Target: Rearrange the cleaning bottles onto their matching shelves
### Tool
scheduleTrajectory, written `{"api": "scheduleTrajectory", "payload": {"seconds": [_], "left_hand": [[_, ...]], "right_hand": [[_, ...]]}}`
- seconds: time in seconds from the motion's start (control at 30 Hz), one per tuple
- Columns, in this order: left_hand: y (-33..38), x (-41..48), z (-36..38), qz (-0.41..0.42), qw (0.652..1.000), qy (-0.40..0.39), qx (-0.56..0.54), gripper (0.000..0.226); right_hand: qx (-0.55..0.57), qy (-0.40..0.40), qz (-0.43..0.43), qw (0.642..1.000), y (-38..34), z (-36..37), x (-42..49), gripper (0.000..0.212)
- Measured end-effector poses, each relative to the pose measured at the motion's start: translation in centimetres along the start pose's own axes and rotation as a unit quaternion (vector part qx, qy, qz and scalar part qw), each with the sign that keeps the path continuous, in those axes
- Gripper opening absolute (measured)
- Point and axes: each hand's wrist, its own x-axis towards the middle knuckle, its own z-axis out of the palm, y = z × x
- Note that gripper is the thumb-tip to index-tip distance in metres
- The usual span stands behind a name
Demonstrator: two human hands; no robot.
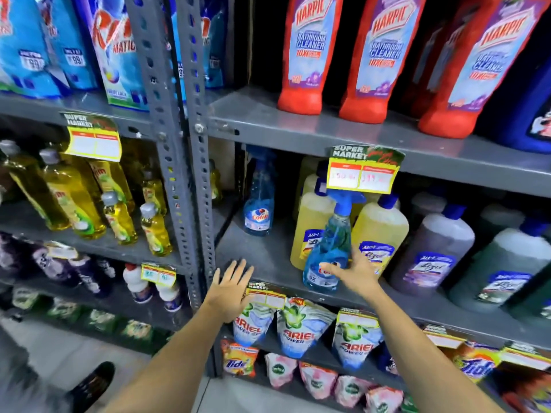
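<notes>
2 blue Colin spray bottles share this grey metal shelf [262, 257]. Your right hand [354, 274] cups the front translucent plastic one [329, 248], tilted near the edge; a loose grip could tip it off. Your left hand [231, 289] hovers, fingers spread, empty.

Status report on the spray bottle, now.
Right hand gripping front blue spray bottle, tilted, base on middle shelf. Left hand open, empty, at shelf edge. Second spray bottle behind; yellow bottles close alongside.
</notes>
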Motion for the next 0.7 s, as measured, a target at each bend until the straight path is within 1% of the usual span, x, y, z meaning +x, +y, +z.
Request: {"api": "scheduleTrajectory", "payload": {"seconds": [0.03,0.1,0.2,0.43,0.6,0.7], "left_hand": [[-0.2,0.0,0.3,0.001,1.000,0.004,0.002,0.068],[-0.3,-0.1,0.7,0.005,1.000,0.017,0.012,0.069],[-0.3,-0.3,1.0,0.010,0.999,0.044,0.000,0.079],[-0.6,0.1,2.3,0.003,0.999,0.039,0.005,0.075],[-0.7,0.1,2.6,0.009,0.999,0.045,0.005,0.075],[-0.7,0.0,2.4,0.013,0.998,0.052,0.043,0.077]], "right_hand": [[-0.009,0.008,0.000,1.000,0.2,0.5,0.1,0.064],[-0.021,0.028,-0.002,0.999,0.1,1.3,-0.1,0.062],[-0.027,0.041,-0.006,0.999,-0.8,2.2,-0.8,0.059],[-0.050,0.024,-0.047,0.997,-3.6,6.5,-1.3,0.066],[-0.048,0.018,-0.056,0.997,-5.8,10.3,-0.4,0.062],[-0.050,0.022,-0.058,0.997,-7.0,11.9,0.5,0.060]]}}
